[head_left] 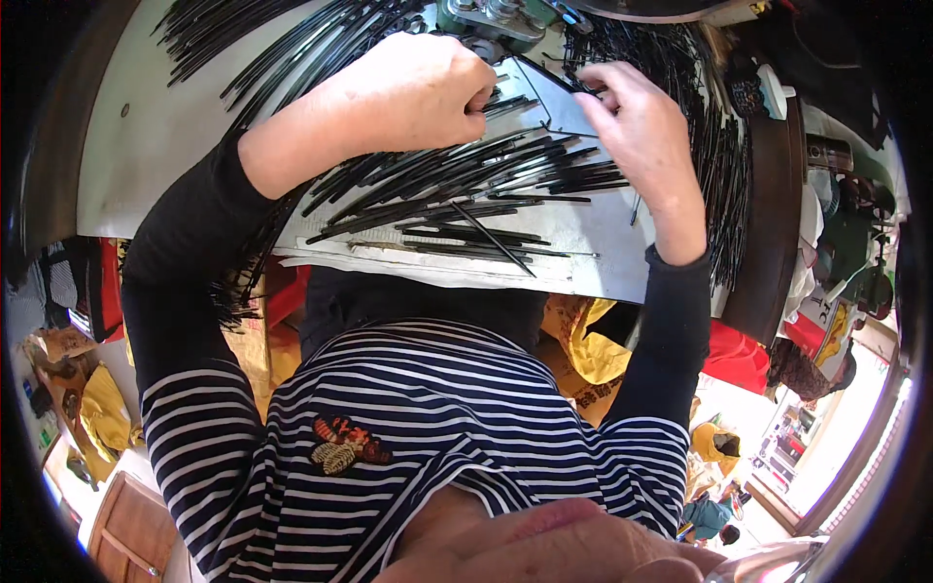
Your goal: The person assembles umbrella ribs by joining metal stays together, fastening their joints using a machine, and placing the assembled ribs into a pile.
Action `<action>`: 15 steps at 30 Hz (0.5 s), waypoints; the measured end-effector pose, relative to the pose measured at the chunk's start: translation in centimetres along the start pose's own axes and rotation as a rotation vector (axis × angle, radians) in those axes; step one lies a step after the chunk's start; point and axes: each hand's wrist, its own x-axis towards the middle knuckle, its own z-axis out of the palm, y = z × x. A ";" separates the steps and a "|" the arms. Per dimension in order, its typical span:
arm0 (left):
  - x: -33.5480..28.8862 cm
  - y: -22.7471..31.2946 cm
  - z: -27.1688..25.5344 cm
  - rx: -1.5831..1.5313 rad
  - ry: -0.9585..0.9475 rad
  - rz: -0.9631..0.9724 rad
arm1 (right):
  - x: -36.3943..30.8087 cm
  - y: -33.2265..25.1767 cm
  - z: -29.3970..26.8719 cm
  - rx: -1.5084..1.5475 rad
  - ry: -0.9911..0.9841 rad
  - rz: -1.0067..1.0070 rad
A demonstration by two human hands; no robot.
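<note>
Head view: the person sits at a pale grey worktable [146,146] covered with thin black strips.
Step in hand: feeding, I judge; both hands work at the foot of a green metal machine [491,19] at the far edge.
Left hand [413,87]: clenched, pinching the ends of long thin black strips [466,180]; the fingertips are hidden.
Right hand [637,121]: fingers bent, pressing on a flat dark grey plate [554,102] beside the machine; I cannot tell if it grasps a strip.
Strips: a loose fan on the table between the hands, more heaps at left [253,44] and right [719,146].
Material: narrow, straight, matte black, stiff-looking; table smooth and hard.
Next move calls for: keeping one strip apart from the bundle and aligned.
</note>
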 end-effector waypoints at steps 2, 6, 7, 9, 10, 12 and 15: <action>0.1 -0.3 0.0 -0.062 0.004 -0.007 | 0.7 -0.5 0.9 -0.068 0.020 -0.088; 0.2 -0.9 -0.3 -0.132 0.009 -0.010 | 1.6 -1.2 1.5 -0.238 0.007 -0.134; 0.3 -1.1 -0.3 -0.155 0.020 -0.004 | 1.6 -1.3 1.4 -0.259 -0.009 -0.130; 0.4 -1.7 0.0 -0.197 0.045 0.002 | 1.4 -1.3 1.3 -0.260 -0.006 -0.119; 0.5 -2.0 0.0 -0.237 0.066 0.013 | 1.3 -1.4 1.3 -0.260 -0.008 -0.127; 0.8 -2.5 -0.1 -0.268 0.023 0.003 | 0.9 -1.4 1.3 -0.254 -0.017 -0.092; 1.1 -2.6 -0.4 -0.326 0.029 -0.015 | 0.5 -1.4 1.3 -0.210 0.033 -0.075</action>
